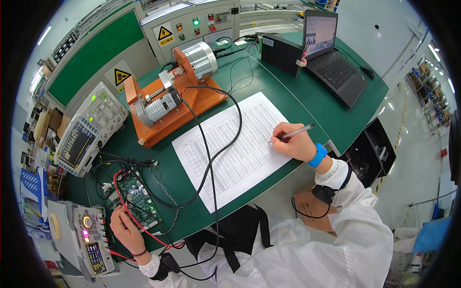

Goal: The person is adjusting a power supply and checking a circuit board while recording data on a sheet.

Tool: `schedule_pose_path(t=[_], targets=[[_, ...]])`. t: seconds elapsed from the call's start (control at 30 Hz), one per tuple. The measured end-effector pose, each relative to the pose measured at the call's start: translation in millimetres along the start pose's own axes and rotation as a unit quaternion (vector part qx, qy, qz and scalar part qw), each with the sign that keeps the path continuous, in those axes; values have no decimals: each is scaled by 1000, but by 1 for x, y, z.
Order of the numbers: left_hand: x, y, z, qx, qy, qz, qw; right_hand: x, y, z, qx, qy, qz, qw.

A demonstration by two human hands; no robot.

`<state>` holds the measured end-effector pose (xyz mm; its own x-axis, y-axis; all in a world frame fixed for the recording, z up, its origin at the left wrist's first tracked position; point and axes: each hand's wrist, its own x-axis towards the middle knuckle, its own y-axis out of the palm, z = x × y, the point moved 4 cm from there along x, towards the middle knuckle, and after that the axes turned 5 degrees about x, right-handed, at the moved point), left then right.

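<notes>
A pen (302,130) is held in the narrow grip of the right hand (295,142), over a paper sheet (252,146) printed with a grid, mid-frame and crossed by black cables (210,168). At lower left, the left hand (126,231) is placed at the edge of a circuit board (139,194); whether anything is gripped cannot be told. Yellow warning labels (164,34) are seen upper left; a dark crate (379,137), contents unclear, at right.

Sheet (252,144) text: too small to read | circuit board (140,193): partly hidden by cables (126,207)
</notes>
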<state>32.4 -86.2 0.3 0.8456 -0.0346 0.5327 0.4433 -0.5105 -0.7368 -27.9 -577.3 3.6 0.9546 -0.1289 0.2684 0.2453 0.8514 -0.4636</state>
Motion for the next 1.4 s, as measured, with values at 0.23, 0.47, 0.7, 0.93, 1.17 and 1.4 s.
schedule_pose_path(t=[0.23,0.47,0.7,0.93,1.17,1.4], targets=[[0,-1,1,-8,4,-4,1000,-1,-1,-2,9,1,-2,1000],[2,0,1,-12,0,-9,1000,0,-2,-4,0,2,-7,1000],[-16,-30,14,-33,-70,-20,997,6,13,-2,32,-32,-13,999],[-26,-15,-5,-17,-25,-32,999,-9,-12,-26,63,50,-69,994],[-32,-29,-7,69,5,-27,997,2,5,-22,51,12,-48,997],[-20,-8,-16,82,21,26,996,-7,-9,-26,20,0,-93,995]])
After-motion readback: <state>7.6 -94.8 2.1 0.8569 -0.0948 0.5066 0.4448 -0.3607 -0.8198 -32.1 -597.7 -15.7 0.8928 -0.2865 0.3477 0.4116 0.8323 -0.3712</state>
